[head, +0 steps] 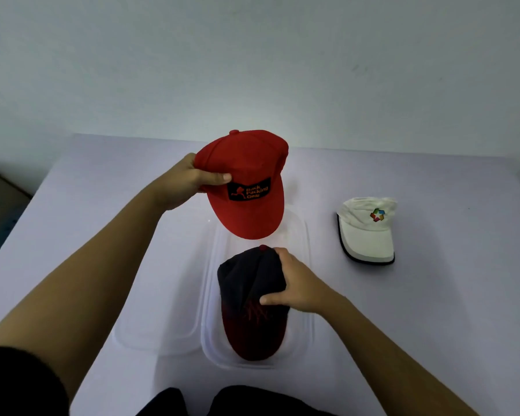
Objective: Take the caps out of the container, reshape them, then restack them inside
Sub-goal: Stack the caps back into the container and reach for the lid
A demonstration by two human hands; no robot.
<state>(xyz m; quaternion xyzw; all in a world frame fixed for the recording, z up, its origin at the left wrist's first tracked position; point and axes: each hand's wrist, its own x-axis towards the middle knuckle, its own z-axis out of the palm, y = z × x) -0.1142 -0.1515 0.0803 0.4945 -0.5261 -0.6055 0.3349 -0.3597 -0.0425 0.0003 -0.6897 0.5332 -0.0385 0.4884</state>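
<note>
On the surface (433, 325) the clear container (309, 334) holds only the dark cap (249, 295); the white cap (367, 229) lies out to its right and the red cap (246, 187) hangs above its far end, so I judge us about midway, emptying or restacking I cannot tell. The fingers (216, 177) of my left hand (186, 184) pinch the red cap's crown, and those of my right hand (297, 283) curl round the dark cap's crown inside the container

Container (309, 280) opening: largely occupied by dark cap (246, 331); far end overhung by raised red cap (252, 163). Clear lid (162, 325) lies just beside the left wall. Right of container, a bare table (433, 310) strip separates it from white cap (367, 235)
</note>
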